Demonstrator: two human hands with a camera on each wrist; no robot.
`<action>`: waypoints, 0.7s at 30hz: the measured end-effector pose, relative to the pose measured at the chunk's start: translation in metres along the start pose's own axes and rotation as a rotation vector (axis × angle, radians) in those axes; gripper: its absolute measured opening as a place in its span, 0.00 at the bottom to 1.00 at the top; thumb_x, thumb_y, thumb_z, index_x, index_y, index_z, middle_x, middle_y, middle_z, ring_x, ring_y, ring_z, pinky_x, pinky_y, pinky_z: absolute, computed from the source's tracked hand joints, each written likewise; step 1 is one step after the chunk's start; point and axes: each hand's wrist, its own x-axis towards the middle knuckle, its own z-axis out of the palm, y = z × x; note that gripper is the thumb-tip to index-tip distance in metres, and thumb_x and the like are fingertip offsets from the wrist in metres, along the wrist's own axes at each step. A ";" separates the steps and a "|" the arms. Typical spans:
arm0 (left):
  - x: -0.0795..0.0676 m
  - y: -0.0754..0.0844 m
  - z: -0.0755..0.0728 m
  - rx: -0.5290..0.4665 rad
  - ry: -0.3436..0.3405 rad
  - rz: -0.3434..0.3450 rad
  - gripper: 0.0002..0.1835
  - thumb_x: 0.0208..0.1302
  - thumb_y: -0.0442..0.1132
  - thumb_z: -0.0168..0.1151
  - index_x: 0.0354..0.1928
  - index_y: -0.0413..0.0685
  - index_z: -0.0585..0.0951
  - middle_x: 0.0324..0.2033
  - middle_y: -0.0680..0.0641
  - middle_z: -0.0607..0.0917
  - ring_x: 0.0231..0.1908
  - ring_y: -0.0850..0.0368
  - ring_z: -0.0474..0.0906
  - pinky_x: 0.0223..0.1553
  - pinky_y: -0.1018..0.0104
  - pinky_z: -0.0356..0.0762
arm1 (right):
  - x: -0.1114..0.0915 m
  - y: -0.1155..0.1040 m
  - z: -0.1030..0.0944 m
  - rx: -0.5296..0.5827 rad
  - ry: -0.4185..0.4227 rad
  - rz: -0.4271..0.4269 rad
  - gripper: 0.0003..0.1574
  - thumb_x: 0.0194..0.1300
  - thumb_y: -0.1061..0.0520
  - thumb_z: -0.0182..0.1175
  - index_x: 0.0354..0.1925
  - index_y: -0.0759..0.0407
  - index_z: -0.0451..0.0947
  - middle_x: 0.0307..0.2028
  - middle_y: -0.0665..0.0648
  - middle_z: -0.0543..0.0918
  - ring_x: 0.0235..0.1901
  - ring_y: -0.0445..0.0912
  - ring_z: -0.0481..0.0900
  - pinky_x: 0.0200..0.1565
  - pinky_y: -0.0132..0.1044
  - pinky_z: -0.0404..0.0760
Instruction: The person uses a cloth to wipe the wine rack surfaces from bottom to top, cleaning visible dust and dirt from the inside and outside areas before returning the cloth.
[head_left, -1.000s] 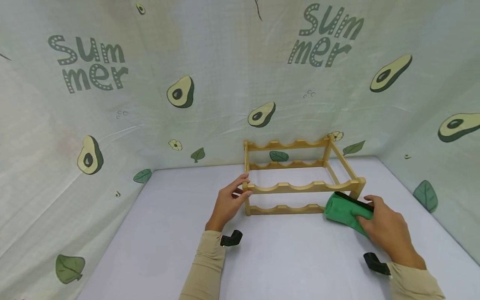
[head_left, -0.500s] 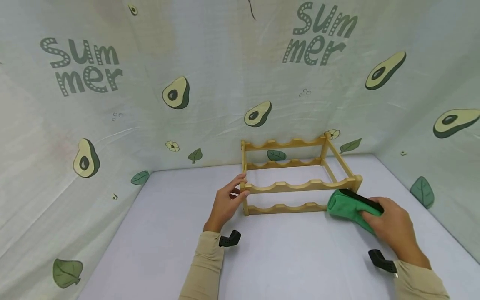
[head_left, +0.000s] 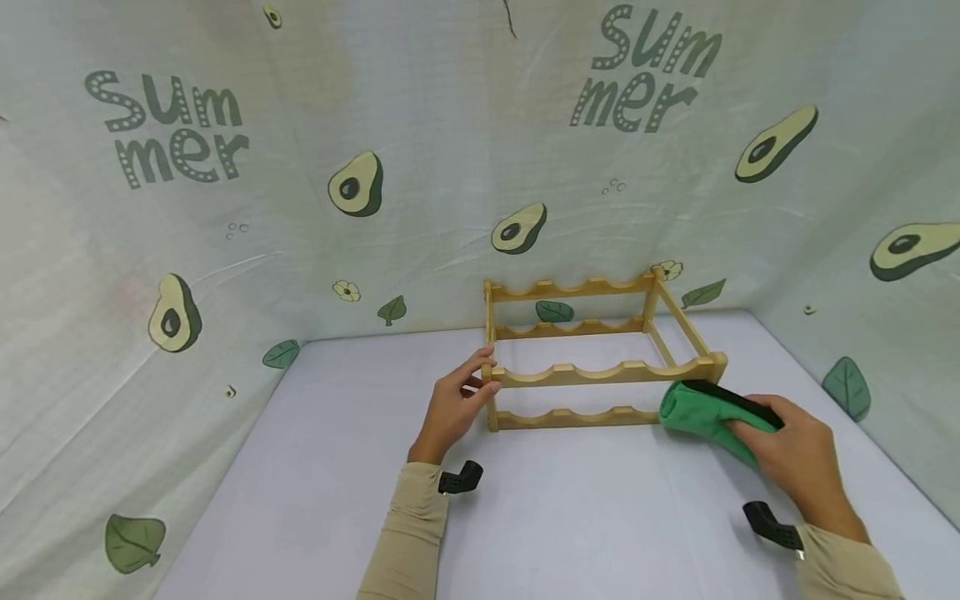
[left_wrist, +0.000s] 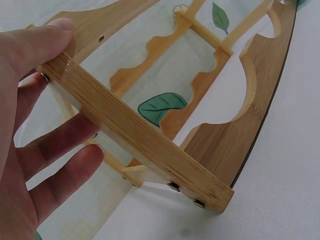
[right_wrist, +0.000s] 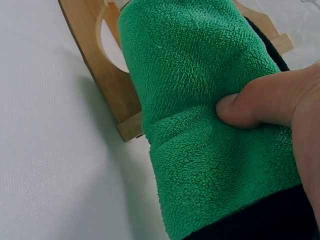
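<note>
A low wooden wine rack (head_left: 600, 375) with scalloped rails stands on the white tabletop. My left hand (head_left: 452, 408) holds its front left corner. In the left wrist view, the thumb (left_wrist: 47, 36) presses on the upper scalloped rail, while the fingers are on the far side of the corner post (left_wrist: 135, 125), some spread away from the wood. At the rack's front right corner, my right hand (head_left: 802, 454) grips a rolled green cloth (head_left: 705, 412) with a black edge. The thumb (right_wrist: 250, 102) sinks into its pile; the other fingers are hidden behind it. The cloth covers the rack's lower right corner.
A pale curtain (head_left: 442, 142) printed with avocados and leaves hangs close behind the rack and along both sides. The white tabletop (head_left: 585, 508) stretches in front of the rack and to its left. Each wrist carries a black camera mount (head_left: 461, 477).
My right hand has shifted a little to the right with the green cloth, along the rack's front right corner. The left hand keeps its hold on the rack, which stays in place.
</note>
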 end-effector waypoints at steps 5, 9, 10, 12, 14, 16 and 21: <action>0.000 0.000 -0.001 0.009 -0.013 -0.005 0.17 0.69 0.52 0.65 0.57 0.61 0.81 0.67 0.69 0.72 0.39 0.60 0.83 0.41 0.63 0.82 | -0.001 0.001 -0.002 -0.002 0.030 0.015 0.23 0.55 0.60 0.74 0.48 0.68 0.82 0.44 0.74 0.83 0.44 0.66 0.78 0.40 0.53 0.72; 0.001 0.001 0.000 0.015 -0.025 -0.006 0.17 0.69 0.50 0.65 0.58 0.61 0.81 0.67 0.70 0.71 0.39 0.60 0.83 0.42 0.63 0.82 | 0.000 0.004 -0.005 0.015 0.050 0.079 0.23 0.57 0.59 0.72 0.49 0.68 0.81 0.46 0.76 0.82 0.47 0.68 0.77 0.44 0.53 0.70; 0.002 0.001 0.000 0.017 -0.027 -0.005 0.17 0.70 0.50 0.65 0.58 0.61 0.80 0.67 0.70 0.71 0.40 0.61 0.83 0.42 0.63 0.82 | 0.000 0.004 -0.006 0.024 0.046 0.104 0.24 0.58 0.58 0.72 0.50 0.68 0.81 0.47 0.76 0.82 0.49 0.68 0.76 0.45 0.54 0.71; 0.002 0.002 0.000 0.020 -0.025 -0.003 0.17 0.70 0.50 0.65 0.59 0.61 0.80 0.67 0.70 0.71 0.40 0.60 0.82 0.42 0.63 0.82 | 0.000 0.004 -0.006 0.042 0.032 0.141 0.25 0.61 0.58 0.70 0.53 0.69 0.79 0.49 0.77 0.80 0.51 0.69 0.74 0.48 0.61 0.70; 0.002 0.003 0.000 0.020 -0.022 0.001 0.17 0.70 0.49 0.65 0.59 0.60 0.81 0.67 0.69 0.71 0.40 0.60 0.82 0.42 0.63 0.82 | 0.001 0.003 -0.007 0.058 0.036 0.165 0.25 0.62 0.57 0.69 0.54 0.69 0.79 0.51 0.75 0.80 0.51 0.67 0.74 0.50 0.54 0.71; 0.002 0.003 -0.001 0.019 -0.017 0.000 0.17 0.70 0.49 0.65 0.59 0.60 0.81 0.67 0.68 0.71 0.40 0.60 0.82 0.42 0.62 0.82 | 0.001 0.002 -0.007 0.072 0.048 0.177 0.25 0.62 0.56 0.70 0.54 0.67 0.80 0.51 0.73 0.81 0.50 0.58 0.75 0.48 0.41 0.72; 0.000 0.003 -0.002 0.016 -0.024 -0.003 0.18 0.70 0.51 0.64 0.60 0.62 0.81 0.67 0.70 0.71 0.40 0.60 0.82 0.41 0.62 0.82 | 0.000 0.003 -0.010 0.101 0.059 0.217 0.27 0.63 0.51 0.70 0.56 0.64 0.80 0.53 0.70 0.81 0.47 0.41 0.73 0.40 0.26 0.63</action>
